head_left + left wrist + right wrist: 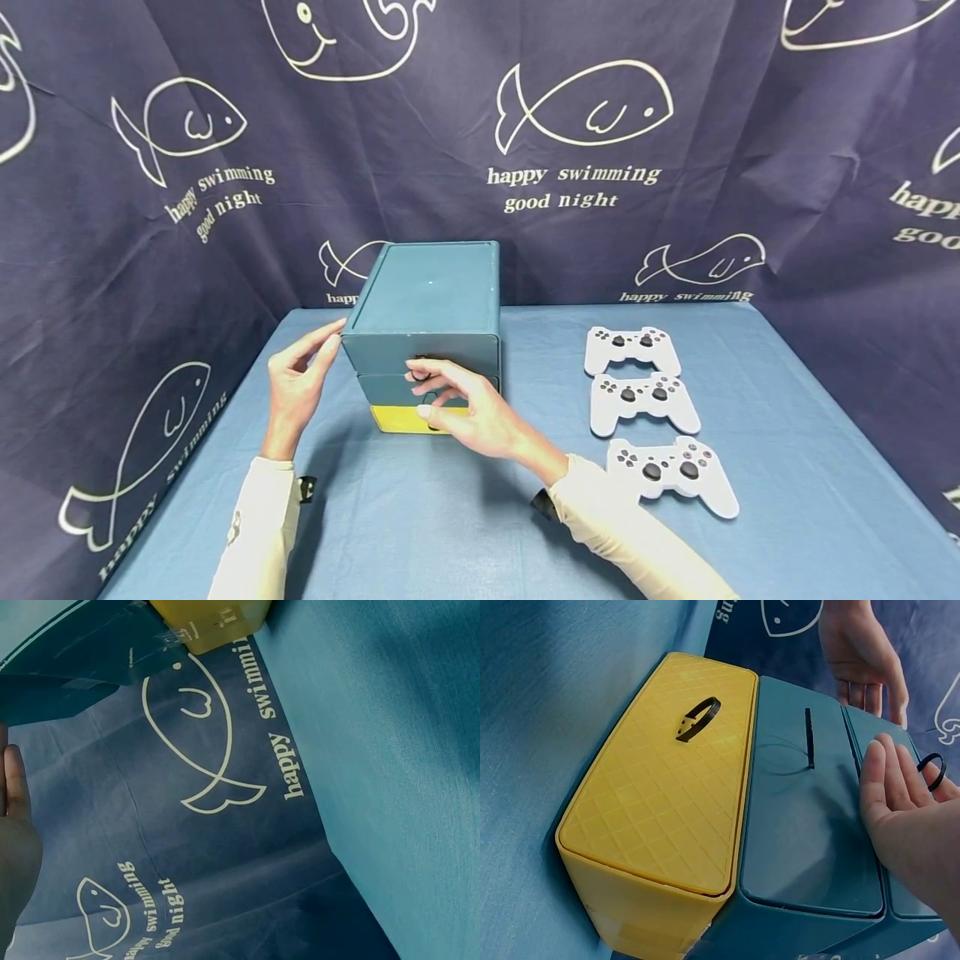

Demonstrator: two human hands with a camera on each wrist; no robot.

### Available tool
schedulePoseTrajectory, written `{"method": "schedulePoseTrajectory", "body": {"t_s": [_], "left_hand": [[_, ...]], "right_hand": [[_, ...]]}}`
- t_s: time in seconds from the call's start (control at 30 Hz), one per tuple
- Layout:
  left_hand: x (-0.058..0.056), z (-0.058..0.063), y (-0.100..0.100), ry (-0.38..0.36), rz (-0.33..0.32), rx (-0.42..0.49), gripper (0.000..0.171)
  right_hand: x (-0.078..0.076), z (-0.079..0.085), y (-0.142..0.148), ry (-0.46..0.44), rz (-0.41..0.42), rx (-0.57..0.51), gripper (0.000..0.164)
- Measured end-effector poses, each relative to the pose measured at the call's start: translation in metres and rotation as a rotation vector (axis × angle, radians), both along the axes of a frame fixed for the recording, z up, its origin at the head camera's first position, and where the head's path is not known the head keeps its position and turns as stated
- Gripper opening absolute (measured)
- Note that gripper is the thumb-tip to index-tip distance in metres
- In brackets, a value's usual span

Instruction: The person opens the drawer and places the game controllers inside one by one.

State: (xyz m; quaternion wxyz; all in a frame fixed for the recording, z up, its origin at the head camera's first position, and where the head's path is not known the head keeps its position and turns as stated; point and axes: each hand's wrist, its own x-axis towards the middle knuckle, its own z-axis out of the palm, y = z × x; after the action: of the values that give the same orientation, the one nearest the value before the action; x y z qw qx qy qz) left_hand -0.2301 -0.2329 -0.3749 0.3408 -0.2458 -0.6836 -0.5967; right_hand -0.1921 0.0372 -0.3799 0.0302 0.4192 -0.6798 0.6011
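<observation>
A small three-tier drawer box (427, 287) stands on the table, its upper two drawers dark teal and its bottom drawer yellow (660, 780). All three drawer fronts look flush. Each front carries a thin black loop handle; the yellow drawer's handle (699, 720) shows best. My right hand (480, 412) is at the front, one finger at the top drawer's loop handle (931, 771), perhaps through it. Its fingers are fairly straight, the thumb apart from them. My left hand (296, 383) touches the box's upper left front corner with extended fingers and thumb.
To the right, three white game controllers lie in a column: a far one (632, 350), a middle one (643, 402) and a near one (671, 475), close to my right sleeve. Blue cloth covers the table (420, 517). A dark fish-print curtain (450, 125) hangs behind and at the sides.
</observation>
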Motion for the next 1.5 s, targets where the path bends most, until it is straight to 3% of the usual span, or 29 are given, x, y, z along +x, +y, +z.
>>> {"method": "schedulePoseTrajectory", "body": {"t_s": [0.53, 1.03, 1.5], "left_hand": [[0.000, 0.001, -0.002, -0.024, -0.026, 0.006, 0.027], [0.002, 0.003, 0.000, -0.045, -0.008, 0.001, 0.025], [0.003, 0.003, -0.001, -0.053, 0.000, 0.004, 0.025]], "right_hand": [[0.009, -0.003, 0.002, 0.067, 0.025, -0.016, 0.051], [0.026, -0.005, 0.003, 0.073, 0.036, -0.014, 0.051], [0.039, -0.009, 0.000, 0.131, 0.038, -0.063, 0.051]]}}
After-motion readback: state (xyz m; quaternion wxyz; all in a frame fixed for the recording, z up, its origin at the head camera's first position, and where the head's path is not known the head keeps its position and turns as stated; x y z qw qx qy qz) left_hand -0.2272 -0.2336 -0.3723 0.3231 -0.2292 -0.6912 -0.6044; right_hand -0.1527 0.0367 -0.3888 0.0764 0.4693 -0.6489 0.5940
